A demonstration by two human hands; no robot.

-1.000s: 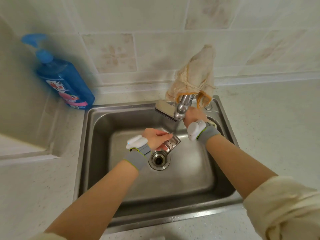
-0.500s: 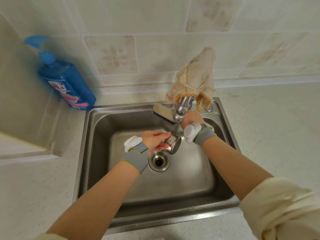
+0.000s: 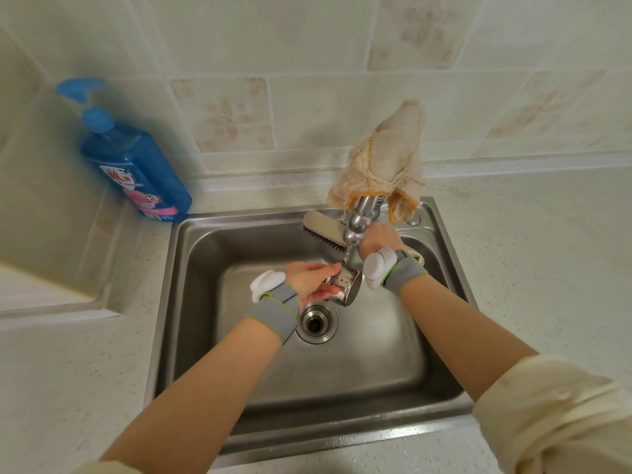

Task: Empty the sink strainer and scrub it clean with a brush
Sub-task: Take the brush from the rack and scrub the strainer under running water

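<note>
We are about to scrub: our left hand (image 3: 307,280) clasps the strainer (image 3: 343,285) above the drain (image 3: 316,323), our right hand (image 3: 379,239) grips the brush (image 3: 321,230), which next needs lowering onto it.

One strainer (image 3: 343,285), apparently one brush (image 3: 323,225)

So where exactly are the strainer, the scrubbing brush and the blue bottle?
strainer (image 3: 345,284): head view, on its perforated metal side.
scrubbing brush (image 3: 323,224): head view, on the cream back of its head.
blue bottle (image 3: 143,155): head view, on its body above the label.
</note>
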